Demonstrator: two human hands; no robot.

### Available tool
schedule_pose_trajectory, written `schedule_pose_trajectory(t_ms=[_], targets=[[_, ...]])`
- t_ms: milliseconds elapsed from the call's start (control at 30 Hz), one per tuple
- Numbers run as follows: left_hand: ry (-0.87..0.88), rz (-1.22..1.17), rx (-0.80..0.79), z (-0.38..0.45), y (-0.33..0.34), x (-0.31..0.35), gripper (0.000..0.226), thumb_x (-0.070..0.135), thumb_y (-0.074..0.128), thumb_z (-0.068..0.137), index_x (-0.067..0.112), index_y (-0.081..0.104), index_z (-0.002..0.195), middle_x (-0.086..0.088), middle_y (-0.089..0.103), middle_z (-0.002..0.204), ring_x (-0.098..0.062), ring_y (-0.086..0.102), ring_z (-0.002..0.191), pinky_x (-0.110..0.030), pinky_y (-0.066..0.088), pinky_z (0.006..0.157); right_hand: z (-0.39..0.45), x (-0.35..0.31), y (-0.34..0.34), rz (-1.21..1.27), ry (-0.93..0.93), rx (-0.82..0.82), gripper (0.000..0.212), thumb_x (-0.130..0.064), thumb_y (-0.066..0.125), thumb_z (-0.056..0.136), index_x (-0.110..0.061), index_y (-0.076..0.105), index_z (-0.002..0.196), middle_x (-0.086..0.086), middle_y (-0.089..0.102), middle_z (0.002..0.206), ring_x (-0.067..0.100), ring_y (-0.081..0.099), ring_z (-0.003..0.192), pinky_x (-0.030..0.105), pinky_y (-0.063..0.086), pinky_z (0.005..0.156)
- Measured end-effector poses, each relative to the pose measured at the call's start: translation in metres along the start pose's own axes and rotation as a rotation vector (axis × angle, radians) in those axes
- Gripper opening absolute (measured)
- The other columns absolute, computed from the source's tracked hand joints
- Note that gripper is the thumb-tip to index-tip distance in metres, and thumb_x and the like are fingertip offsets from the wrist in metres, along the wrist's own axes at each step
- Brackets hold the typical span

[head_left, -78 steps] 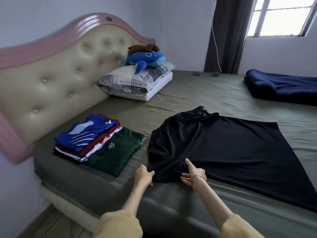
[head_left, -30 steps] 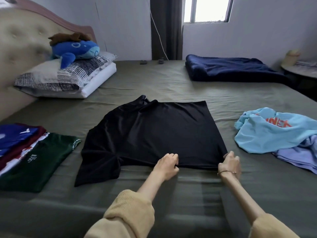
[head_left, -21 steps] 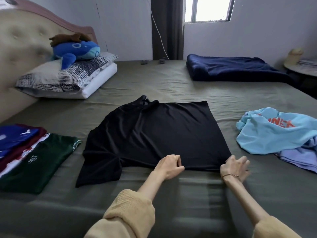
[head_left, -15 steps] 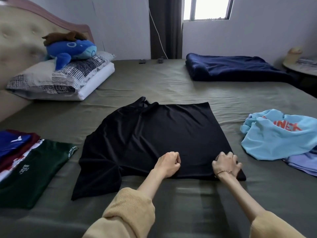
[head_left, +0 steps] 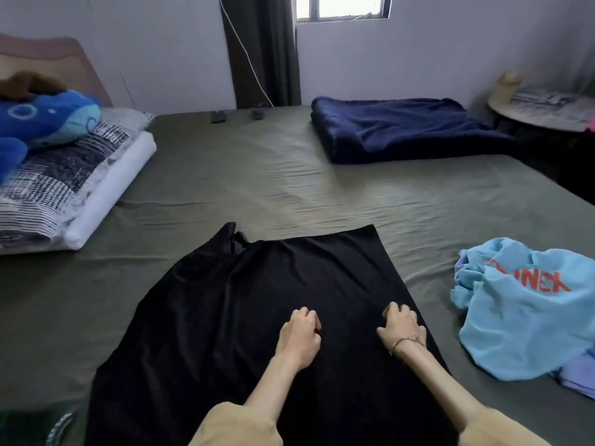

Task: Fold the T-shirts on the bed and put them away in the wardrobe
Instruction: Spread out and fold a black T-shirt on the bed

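Note:
A black T-shirt [head_left: 244, 304] lies spread on the olive-green bed [head_left: 289, 181], its collar pointing away from me and its right side folded in. My left hand [head_left: 299, 336] and my right hand [head_left: 402, 329] both rest on the shirt's near part with fingers curled into the cloth; each seems to grip the fabric. A crumpled light-blue T-shirt [head_left: 528, 304] with orange lettering lies to the right, over a lilac garment [head_left: 576, 375]. A corner of a folded dark-green shirt [head_left: 35, 423] shows at the bottom left.
Pillows [head_left: 74, 188] with a blue plush toy [head_left: 45, 117] sit at the left by the headboard. A folded navy blanket [head_left: 402, 130] lies at the far right. A round side table [head_left: 544, 107] stands beyond the bed's right edge. Two small dark objects [head_left: 238, 114] lie at the far edge.
Both hands have moved from the shirt's near edge further onto the cloth and closer together. The view has shifted forward and right, leaving the folded pile nearly out of frame.

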State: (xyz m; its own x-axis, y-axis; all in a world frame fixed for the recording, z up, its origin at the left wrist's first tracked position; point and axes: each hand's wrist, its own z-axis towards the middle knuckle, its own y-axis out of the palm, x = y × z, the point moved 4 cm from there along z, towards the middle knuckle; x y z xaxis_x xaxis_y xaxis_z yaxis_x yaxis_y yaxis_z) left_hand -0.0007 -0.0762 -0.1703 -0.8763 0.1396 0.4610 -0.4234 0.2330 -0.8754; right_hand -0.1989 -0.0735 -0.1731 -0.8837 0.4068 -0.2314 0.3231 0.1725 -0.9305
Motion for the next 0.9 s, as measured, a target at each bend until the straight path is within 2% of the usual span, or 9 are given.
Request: schedule_pose_trajectory(t_ms=[267, 367, 467, 567, 633, 733, 800, 867, 900], targets=[[0.016, 0.183, 0.002, 0.134, -0.012, 0.018, 0.033, 0.021, 0.039, 0.096, 0.022, 0.045, 0.129, 0.006, 0.043, 0.131, -0.013, 0.036, 0.124, -0.031, 0.031, 0.102, 0.114, 0.005, -0.032, 0.240, 0.092, -0.033, 0.049, -0.018, 0.060, 0.086, -0.002, 0.038, 0.127, 0.017, 0.040, 0.136, 0.030, 0.037, 0.127, 0.033, 0.034, 0.102], [0.027, 0.191, -0.026, 0.186, -0.005, 0.036, 0.044, 0.025, 0.040, 0.097, 0.021, 0.034, 0.141, 0.006, 0.037, 0.140, -0.012, 0.030, 0.132, -0.036, 0.024, 0.112, 0.155, 0.007, -0.037, 0.291, 0.110, -0.055, 0.050, -0.027, 0.063, 0.085, -0.004, 0.044, 0.125, 0.014, 0.044, 0.134, 0.029, 0.040, 0.127, 0.036, 0.037, 0.101], [0.019, 0.182, -0.059, 0.239, 0.004, 0.053, 0.050, 0.031, 0.039, 0.099, 0.020, 0.027, 0.146, 0.001, 0.033, 0.143, -0.015, 0.027, 0.135, -0.041, 0.020, 0.115, 0.196, 0.000, -0.040, 0.329, 0.050, -0.079, 0.040, -0.034, 0.065, 0.084, -0.011, 0.055, 0.116, 0.009, 0.050, 0.127, 0.024, 0.044, 0.123, 0.037, 0.038, 0.101], [0.049, 0.155, -0.076, 0.289, 0.011, 0.073, 0.050, 0.038, 0.043, 0.097, 0.021, 0.032, 0.143, -0.004, 0.039, 0.136, -0.021, 0.032, 0.131, -0.041, 0.026, 0.110, 0.235, -0.010, -0.042, 0.377, 0.012, -0.118, 0.040, -0.045, 0.068, 0.080, -0.018, 0.061, 0.110, 0.006, 0.052, 0.119, 0.021, 0.045, 0.120, 0.043, 0.037, 0.102], [0.042, 0.098, -0.168, 0.313, 0.017, 0.087, 0.043, 0.041, 0.046, 0.095, 0.019, 0.044, 0.133, -0.006, 0.044, 0.131, -0.024, 0.033, 0.129, -0.050, 0.028, 0.107, 0.255, -0.012, -0.043, 0.388, -0.003, -0.113, 0.040, -0.049, 0.070, 0.075, -0.023, 0.066, 0.104, 0.005, 0.053, 0.106, 0.023, 0.047, 0.117, 0.045, 0.038, 0.102], [-0.029, 0.080, -0.316, 0.326, 0.029, 0.103, 0.036, 0.037, 0.042, 0.097, 0.019, 0.051, 0.127, -0.012, 0.041, 0.133, -0.030, 0.028, 0.131, -0.069, 0.013, 0.104, 0.275, -0.003, -0.031, 0.419, -0.025, -0.133, 0.022, -0.041, 0.072, 0.076, -0.026, 0.070, 0.091, -0.001, 0.051, 0.086, 0.025, 0.052, 0.107, 0.044, 0.043, 0.096], [-0.095, 0.034, -0.349, 0.332, 0.031, 0.106, 0.033, 0.036, 0.042, 0.098, 0.022, 0.054, 0.124, -0.012, 0.044, 0.132, -0.033, 0.029, 0.131, -0.072, 0.004, 0.102, 0.286, 0.000, -0.020, 0.467, -0.053, -0.206, 0.010, -0.034, 0.070, 0.080, -0.030, 0.062, 0.075, 0.007, 0.058, 0.089, 0.021, 0.051, 0.098, 0.038, 0.044, 0.091], [-0.148, -0.101, -0.384, 0.337, 0.029, 0.108, 0.029, 0.039, 0.046, 0.096, 0.027, 0.058, 0.119, -0.007, 0.052, 0.130, -0.031, 0.034, 0.131, -0.072, -0.003, 0.102, 0.292, 0.003, -0.019, 0.604, -0.035, -0.324, 0.020, -0.018, 0.065, 0.084, -0.026, 0.058, 0.067, 0.015, 0.062, 0.093, 0.019, 0.050, 0.092, 0.034, 0.040, 0.086], [-0.167, -0.160, -0.419, 0.339, 0.028, 0.109, 0.028, 0.041, 0.049, 0.094, 0.029, 0.060, 0.117, -0.003, 0.055, 0.129, -0.030, 0.035, 0.131, -0.070, -0.006, 0.102, 0.293, 0.005, -0.021, 0.671, -0.008, -0.368, 0.025, -0.009, 0.062, 0.085, -0.022, 0.057, 0.064, 0.012, 0.062, 0.086, 0.017, 0.052, 0.086, 0.032, 0.039, 0.081]])
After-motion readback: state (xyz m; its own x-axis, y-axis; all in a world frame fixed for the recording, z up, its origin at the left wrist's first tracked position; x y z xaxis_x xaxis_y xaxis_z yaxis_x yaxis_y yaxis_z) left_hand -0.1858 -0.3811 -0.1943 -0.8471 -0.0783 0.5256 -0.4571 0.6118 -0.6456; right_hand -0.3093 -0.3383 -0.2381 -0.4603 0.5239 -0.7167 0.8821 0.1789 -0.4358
